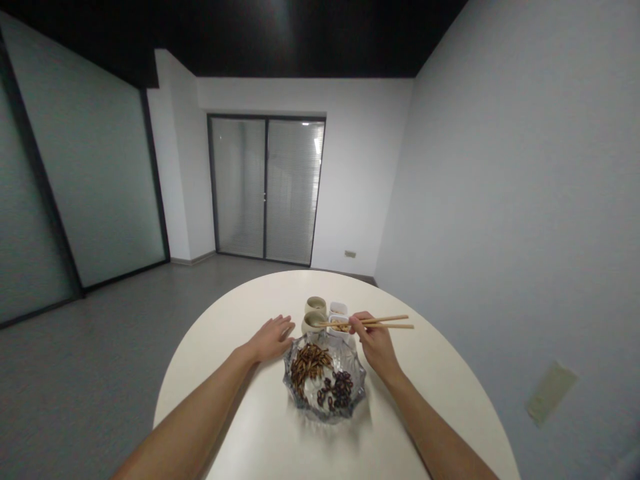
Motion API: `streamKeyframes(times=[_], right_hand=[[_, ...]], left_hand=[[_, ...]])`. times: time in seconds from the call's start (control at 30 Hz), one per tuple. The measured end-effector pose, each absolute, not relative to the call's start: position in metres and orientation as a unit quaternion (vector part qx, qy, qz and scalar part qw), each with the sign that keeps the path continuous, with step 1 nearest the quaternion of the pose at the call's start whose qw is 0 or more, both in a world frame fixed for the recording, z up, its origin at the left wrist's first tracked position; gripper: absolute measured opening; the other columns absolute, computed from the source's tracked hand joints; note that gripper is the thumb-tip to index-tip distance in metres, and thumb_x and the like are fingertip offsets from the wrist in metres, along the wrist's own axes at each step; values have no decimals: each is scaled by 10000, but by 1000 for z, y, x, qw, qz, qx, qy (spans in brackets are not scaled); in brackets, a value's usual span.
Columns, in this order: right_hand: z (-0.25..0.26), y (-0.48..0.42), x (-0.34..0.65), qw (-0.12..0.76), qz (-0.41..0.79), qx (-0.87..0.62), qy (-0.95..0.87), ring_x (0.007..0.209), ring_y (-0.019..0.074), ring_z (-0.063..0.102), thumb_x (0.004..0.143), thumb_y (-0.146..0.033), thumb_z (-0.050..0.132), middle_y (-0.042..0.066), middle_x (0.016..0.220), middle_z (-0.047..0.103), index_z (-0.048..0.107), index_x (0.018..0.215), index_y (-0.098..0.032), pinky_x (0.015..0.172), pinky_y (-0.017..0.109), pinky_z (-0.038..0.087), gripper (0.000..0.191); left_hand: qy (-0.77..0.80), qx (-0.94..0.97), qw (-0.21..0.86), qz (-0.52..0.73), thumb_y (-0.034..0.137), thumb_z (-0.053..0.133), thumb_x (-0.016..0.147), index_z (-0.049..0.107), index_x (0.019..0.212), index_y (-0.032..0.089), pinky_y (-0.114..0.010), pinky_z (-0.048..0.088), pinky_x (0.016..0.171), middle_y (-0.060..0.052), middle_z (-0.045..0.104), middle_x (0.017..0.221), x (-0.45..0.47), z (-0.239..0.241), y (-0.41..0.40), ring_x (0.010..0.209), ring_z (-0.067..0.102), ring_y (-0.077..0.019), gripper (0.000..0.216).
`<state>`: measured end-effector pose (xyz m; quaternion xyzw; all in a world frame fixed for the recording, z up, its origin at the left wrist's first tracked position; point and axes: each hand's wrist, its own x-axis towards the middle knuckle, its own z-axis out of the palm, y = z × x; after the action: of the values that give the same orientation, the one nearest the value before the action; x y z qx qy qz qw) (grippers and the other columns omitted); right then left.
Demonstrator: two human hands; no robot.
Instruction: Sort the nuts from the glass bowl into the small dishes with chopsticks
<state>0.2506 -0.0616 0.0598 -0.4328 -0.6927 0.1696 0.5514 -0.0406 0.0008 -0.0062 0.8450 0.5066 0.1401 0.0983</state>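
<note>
Head view: on a round white table, an open left hand lies at ten o'clock from a scalloped clear glass bowl of ribbed brown strips and dark purple beans. Two beige ceramic cups and white square dishes sit at twelve o'clock. At one o'clock, a right hand grips slim wooden chopsticks, tips over the nearer cup.

Worn on the person's head, the single wide-angle camera looks forward and down from just behind the round white desk. It sits close above the left hand and right hand, and its view reaches across the room to the far glass door.
</note>
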Motion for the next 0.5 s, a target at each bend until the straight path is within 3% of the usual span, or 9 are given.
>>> streamKeyframes(times=[0.3, 0.5], right_hand=[[63, -62, 253, 571, 160, -446, -670, 616, 200, 618, 910, -553, 535, 34, 637, 675, 639, 760, -203, 537, 277, 464, 395], [63, -67, 246, 526, 226, -403, -714, 562, 182, 595, 886, -524, 573, 19, 585, 649, 628, 727, -208, 522, 270, 458, 358]], left_hand=[[505, 847, 91, 141, 451, 439, 943, 471, 1417, 208, -503, 216, 1188, -96, 347, 1561, -43, -8, 1, 1462, 249, -313, 534], [507, 845, 98, 137, 449, 440, 939, 472, 1416, 197, -511, 212, 1188, -107, 344, 1561, -42, -3, -1, 1462, 248, -318, 541]])
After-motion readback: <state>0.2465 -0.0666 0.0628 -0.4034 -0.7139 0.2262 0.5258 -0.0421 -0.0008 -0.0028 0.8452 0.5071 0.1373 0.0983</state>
